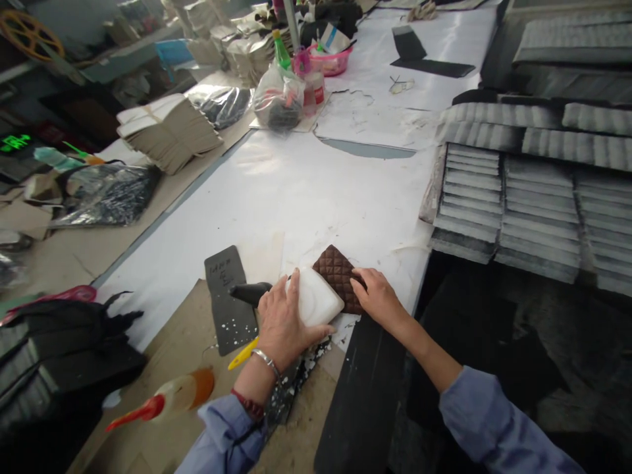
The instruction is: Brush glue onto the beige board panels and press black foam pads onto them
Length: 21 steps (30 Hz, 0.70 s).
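In the head view, the left hand (284, 322) is at the lower centre of the frame, thumb and fingers spread wide around the near corner of a white plastic block (320, 299) with rounded edges, keeping hold of it. The right hand (380, 296), just right of centre, has its fingertips drawn together on the right edge of a brown quilted piece (338, 273), pinching it. That piece lies at the centre of the frame, partly covered by the block, on a white-topped worktable (316, 191).

Left of the left hand, a black tapered nozzle (249, 293) lies over a dark grey template (224, 270) bearing handwriting and white flecks; whether it joins the block is hidden. A yellow handle (243, 355) shows beside the left wrist. At the lower left lies a squeeze bottle (180, 395) with a red spout and amber contents.

A long black strip (360, 401) runs down the lower centre. Rows of grey-and-black striped pieces (536, 204) fill the right side. At the upper centre stand a pink basket (333, 62) and a green bottle (281, 51); a tied stack of pale sheets (170, 131) sits at the upper left.
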### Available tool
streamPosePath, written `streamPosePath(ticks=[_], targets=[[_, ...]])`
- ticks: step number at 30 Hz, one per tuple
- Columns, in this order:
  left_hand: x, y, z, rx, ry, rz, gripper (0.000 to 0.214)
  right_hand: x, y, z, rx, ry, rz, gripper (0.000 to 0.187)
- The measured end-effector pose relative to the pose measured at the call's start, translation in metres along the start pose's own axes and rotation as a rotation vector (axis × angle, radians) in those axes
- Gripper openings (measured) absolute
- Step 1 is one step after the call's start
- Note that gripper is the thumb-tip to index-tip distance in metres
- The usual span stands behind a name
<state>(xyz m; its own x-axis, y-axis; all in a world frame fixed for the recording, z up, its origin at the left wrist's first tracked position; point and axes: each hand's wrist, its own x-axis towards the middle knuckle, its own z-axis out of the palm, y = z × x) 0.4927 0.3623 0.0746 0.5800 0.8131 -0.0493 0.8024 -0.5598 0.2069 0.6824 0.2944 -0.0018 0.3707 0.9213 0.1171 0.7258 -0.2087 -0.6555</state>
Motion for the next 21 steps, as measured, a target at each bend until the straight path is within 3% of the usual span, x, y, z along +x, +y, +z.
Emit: streamPosePath(ticks=[5,9,12,15,18,21], targets=[[-0.004,-0.001,-0.004,-0.047,0.021,0.000,0.100,-0.002,0.005,0.005,-0.059,-0.106,0.004,0.052],[-0.019,-0.001,-0.007,-0.088,0.137,0.025,0.094,0.006,-0.002,0.007,0.078,-0.194,0.084,0.054],[-0.034,-0.002,-0.012,-0.090,0.216,0.048,0.090,0.011,-0.011,0.007,0.319,-0.317,0.125,0.054],[-0.041,-0.002,-0.016,-0.085,0.250,0.060,0.089,0.011,-0.017,0.005,0.708,-0.567,0.208,0.051],[-0.038,-0.001,-0.017,-0.090,0.212,0.056,0.092,0.010,-0.017,0.002,1.076,-0.776,0.356,0.054],[-0.027,-0.001,-0.013,-0.093,0.160,0.039,0.096,0.011,-0.011,0.001,1.199,-0.829,0.462,0.057]])
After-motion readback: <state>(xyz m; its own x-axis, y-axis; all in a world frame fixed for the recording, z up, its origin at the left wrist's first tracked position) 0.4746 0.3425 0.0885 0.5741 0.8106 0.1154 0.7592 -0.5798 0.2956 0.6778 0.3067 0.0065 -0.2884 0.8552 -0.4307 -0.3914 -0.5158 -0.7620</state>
